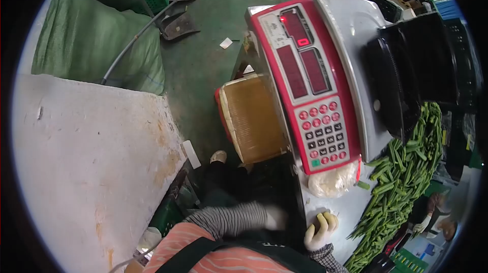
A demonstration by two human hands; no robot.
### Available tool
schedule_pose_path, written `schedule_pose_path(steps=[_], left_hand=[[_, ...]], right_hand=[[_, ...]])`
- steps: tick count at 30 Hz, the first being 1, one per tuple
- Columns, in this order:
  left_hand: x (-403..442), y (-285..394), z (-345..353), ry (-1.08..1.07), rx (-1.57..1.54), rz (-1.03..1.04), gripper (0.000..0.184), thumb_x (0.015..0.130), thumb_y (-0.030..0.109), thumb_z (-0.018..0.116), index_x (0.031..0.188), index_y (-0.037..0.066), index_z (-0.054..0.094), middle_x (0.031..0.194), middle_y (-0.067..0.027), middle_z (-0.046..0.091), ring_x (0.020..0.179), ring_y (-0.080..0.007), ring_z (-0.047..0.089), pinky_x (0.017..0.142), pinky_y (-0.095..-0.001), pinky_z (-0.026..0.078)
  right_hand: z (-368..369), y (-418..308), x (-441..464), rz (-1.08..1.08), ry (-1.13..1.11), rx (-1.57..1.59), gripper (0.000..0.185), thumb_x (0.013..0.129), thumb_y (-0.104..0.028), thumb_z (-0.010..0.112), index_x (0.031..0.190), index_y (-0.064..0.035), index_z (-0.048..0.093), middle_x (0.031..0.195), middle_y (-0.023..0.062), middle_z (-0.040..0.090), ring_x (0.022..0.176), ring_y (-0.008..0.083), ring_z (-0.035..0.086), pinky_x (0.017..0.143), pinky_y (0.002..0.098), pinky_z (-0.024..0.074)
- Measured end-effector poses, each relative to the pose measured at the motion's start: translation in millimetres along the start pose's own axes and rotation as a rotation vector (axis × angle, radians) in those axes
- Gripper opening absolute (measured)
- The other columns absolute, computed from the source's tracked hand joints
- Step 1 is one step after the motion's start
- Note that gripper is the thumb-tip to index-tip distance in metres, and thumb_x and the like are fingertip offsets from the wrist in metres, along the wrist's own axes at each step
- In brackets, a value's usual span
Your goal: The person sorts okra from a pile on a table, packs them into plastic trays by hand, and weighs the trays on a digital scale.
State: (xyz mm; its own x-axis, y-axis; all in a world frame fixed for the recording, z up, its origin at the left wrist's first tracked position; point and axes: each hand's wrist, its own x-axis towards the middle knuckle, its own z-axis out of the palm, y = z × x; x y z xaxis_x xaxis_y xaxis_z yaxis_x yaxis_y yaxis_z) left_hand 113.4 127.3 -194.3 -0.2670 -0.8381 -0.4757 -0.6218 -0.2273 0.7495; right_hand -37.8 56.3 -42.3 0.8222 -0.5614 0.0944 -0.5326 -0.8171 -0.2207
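My right hand (321, 231), in a white glove with yellowish fingertips, is at the near edge of the metal table (338, 212). Its fingers are somewhat bent and apart, with nothing visible in them. My left hand (276, 218) is smeared by motion in front of my dark apron, left of the table edge; its fingers cannot be made out. Beyond the right hand lies a crumpled clear plastic bag (333, 180), against the red weighing scale (305, 85), whose display shows 0. A long heap of green okra (401, 176) covers the table's right side.
A black plastic tray (391, 87) rests by the scale's metal pan (351, 44). Left of the scale is a taped cardboard box (254, 118). A white board surface (91, 161) fills the left, with green sacks (96, 39) behind it. A co-worker's gloved hand (422, 225) shows far right.
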Motion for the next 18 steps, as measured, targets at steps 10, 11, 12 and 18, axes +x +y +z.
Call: schedule_pose_path(steps=[10, 11, 12, 18], left_hand=[[17.7, -246.7, -16.6, 1.652, -1.461, -0.657, 0.050, 0.091, 0.034, 0.047, 0.122, -0.005, 0.044, 0.119, -0.0196, 0.051, 0.111, -0.0304, 0.048, 0.094, -0.0348, 0.038], [25.4, -268.8, -18.5, 1.651, -1.866, -0.700, 0.063, 0.094, 0.047, 0.041, 0.130, -0.005, 0.040, 0.128, -0.0182, 0.048, 0.118, -0.0303, 0.045, 0.099, -0.0339, 0.035], [30.9, -284.6, -10.4, 1.409, -2.091, -0.531, 0.069, 0.093, 0.053, 0.038, 0.133, -0.003, 0.038, 0.132, -0.0180, 0.046, 0.120, -0.0298, 0.044, 0.101, -0.0338, 0.034], [70.7, -322.8, -2.0, 1.037, -2.386, -0.207, 0.072, 0.090, 0.063, 0.032, 0.129, 0.004, 0.047, 0.121, -0.0132, 0.056, 0.104, -0.0295, 0.056, 0.092, -0.0398, 0.046]], right_hand=[[4.7, -4.1, -1.0, 0.042, -0.037, -0.019, 0.036, 0.073, -0.015, 0.050, 0.105, 0.0007, 0.050, 0.109, 0.0184, 0.045, 0.102, 0.0365, 0.042, 0.093, 0.0486, 0.0329], [4.9, -3.3, -2.5, 0.054, -0.036, -0.019, 0.036, 0.073, -0.016, 0.050, 0.105, 0.0007, 0.050, 0.109, 0.0184, 0.046, 0.102, 0.0365, 0.042, 0.093, 0.0485, 0.0330], [5.7, -2.0, -3.3, 0.040, -0.024, -0.046, 0.036, 0.072, -0.017, 0.050, 0.103, 0.0004, 0.050, 0.108, 0.0185, 0.046, 0.101, 0.0362, 0.043, 0.092, 0.0486, 0.0334], [-1.4, -2.6, -2.8, 0.039, -0.068, -0.020, 0.037, 0.076, -0.011, 0.054, 0.111, 0.0007, 0.050, 0.112, 0.0203, 0.046, 0.102, 0.0365, 0.046, 0.092, 0.0477, 0.0368]])
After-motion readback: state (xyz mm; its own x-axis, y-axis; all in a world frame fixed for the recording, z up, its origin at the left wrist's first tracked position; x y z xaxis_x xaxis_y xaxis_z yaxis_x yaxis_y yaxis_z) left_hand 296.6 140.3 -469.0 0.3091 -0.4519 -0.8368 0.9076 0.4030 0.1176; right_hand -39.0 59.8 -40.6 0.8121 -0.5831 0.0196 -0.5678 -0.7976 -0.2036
